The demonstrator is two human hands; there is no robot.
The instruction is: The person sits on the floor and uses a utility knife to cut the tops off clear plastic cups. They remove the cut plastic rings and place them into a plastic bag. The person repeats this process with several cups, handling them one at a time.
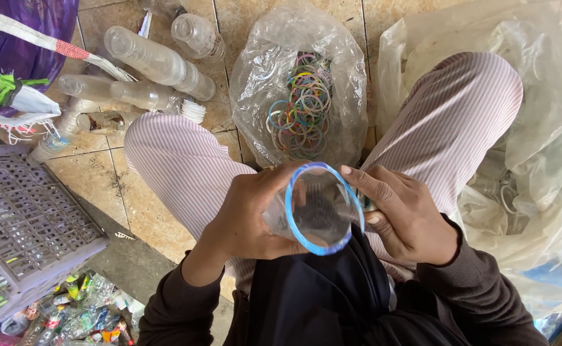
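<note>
I sit with striped trouser knees spread over a tiled floor. My left hand and my right hand both grip a clear plastic bottle, seen end-on, with a blue plastic band around it. The left hand wraps the bottle's left side; the right thumb and fingers press its right edge. Just beyond, between my knees, lies a clear plastic bag holding several coloured plastic rings.
Several empty clear bottles lie on the floor at upper left. A lilac plastic crate stands at left, with crushed bottles and wrappers below it. A big crumpled clear plastic sack fills the right side. A purple cloth bag sits top left.
</note>
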